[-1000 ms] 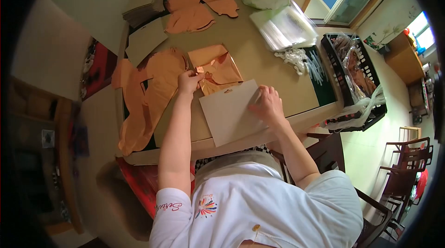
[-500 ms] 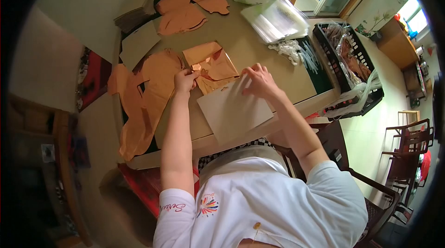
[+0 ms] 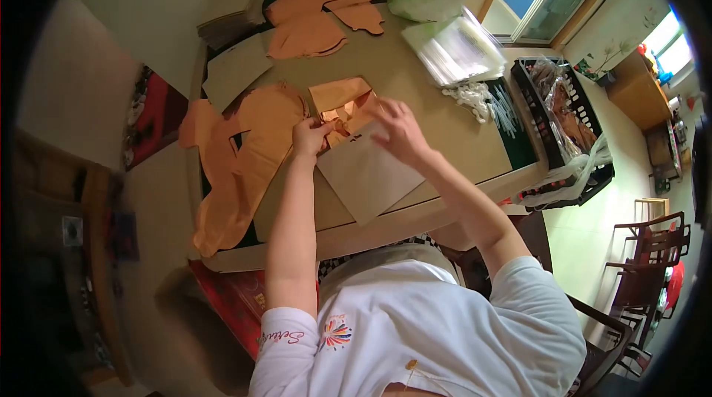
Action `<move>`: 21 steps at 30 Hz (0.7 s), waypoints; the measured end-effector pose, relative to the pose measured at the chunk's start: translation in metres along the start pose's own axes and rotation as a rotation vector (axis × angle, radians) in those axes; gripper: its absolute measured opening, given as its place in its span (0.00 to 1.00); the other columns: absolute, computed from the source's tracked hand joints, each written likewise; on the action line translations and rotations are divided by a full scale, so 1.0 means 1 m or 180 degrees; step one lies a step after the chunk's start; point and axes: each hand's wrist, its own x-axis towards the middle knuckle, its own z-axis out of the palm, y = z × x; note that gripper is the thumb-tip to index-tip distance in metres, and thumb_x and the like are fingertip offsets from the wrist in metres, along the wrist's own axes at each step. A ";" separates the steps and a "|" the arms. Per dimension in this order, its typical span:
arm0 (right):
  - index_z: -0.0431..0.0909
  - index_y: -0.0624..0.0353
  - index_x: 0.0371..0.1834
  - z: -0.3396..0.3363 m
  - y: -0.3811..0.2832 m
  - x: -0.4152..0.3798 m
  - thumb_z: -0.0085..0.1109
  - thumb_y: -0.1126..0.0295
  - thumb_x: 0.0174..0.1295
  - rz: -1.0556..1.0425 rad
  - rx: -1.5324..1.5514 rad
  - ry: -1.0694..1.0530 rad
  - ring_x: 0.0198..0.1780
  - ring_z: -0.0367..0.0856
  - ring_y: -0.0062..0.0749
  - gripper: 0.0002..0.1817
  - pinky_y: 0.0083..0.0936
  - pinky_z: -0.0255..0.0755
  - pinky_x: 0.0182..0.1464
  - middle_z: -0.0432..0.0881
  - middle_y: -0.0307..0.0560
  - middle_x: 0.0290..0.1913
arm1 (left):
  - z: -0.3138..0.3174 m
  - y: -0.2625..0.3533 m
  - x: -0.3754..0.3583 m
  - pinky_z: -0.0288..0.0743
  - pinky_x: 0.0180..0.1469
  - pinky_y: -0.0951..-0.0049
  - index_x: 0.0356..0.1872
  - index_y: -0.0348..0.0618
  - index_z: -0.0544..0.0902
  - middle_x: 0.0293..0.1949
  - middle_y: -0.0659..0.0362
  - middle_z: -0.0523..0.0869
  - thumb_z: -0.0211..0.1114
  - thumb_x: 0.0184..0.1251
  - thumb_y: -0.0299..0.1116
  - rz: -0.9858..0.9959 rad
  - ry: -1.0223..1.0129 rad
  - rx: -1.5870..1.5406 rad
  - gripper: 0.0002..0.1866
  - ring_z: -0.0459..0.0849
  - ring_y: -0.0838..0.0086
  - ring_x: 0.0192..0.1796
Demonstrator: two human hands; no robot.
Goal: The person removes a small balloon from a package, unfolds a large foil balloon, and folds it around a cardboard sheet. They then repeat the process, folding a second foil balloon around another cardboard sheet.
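A shiny copper-coloured foil piece [image 3: 340,94] lies near the middle of the table, partly over a white card [image 3: 367,174]. My left hand [image 3: 310,136] pinches the foil's left edge, thumb and fingers together. My right hand [image 3: 400,130] is over the card's upper right side at the foil's right edge, fingers bent; whether it grips the foil is hidden. To the left of my left hand lies a large orange foil balloon [image 3: 256,137], flat and creased.
More flat orange balloons [image 3: 308,34] lie at the back, beside a grey-white sheet [image 3: 237,71]. Clear plastic sleeves [image 3: 456,48], white ribbon [image 3: 471,100] and pale sticks [image 3: 506,111] sit at the right. A black crate [image 3: 538,93] stands beyond the table's right edge [image 3: 512,182].
My right hand has moved from the white card's upper edge to the foil's right edge. The foil's upper part is now folded or lifted differently. The whole view has shifted slightly.
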 end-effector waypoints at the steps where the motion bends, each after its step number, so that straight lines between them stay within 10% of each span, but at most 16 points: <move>1: 0.74 0.43 0.62 0.001 -0.010 -0.011 0.64 0.63 0.59 -0.0043 0.0108 -0.0516 0.72 0.59 0.46 0.26 0.53 0.52 0.72 0.64 0.52 0.70 | -0.001 0.002 -0.002 0.55 0.15 0.78 0.31 0.34 0.82 0.21 0.63 0.78 0.70 0.60 0.27 0.0006 0.0016 -0.0020 0.06 0.67 0.84 0.14; 18: 0.68 0.43 0.68 0.040 -0.036 -0.047 0.52 0.56 0.66 0.0506 -0.0442 -0.0505 0.76 0.53 0.44 0.26 0.58 0.43 0.74 0.62 0.50 0.72 | -0.004 0.000 0.001 0.56 0.17 0.82 0.33 0.37 0.83 0.21 0.66 0.78 0.69 0.60 0.27 0.0320 -0.0063 0.0290 0.05 0.67 0.87 0.16; 21: 0.68 0.44 0.68 0.042 -0.041 -0.046 0.52 0.56 0.66 0.0605 -0.0474 -0.0464 0.76 0.53 0.45 0.26 0.58 0.43 0.73 0.61 0.52 0.72 | -0.006 -0.003 0.006 0.74 0.31 0.76 0.37 0.33 0.85 0.29 0.59 0.87 0.69 0.57 0.27 0.0665 0.0013 0.0741 0.09 0.81 0.78 0.27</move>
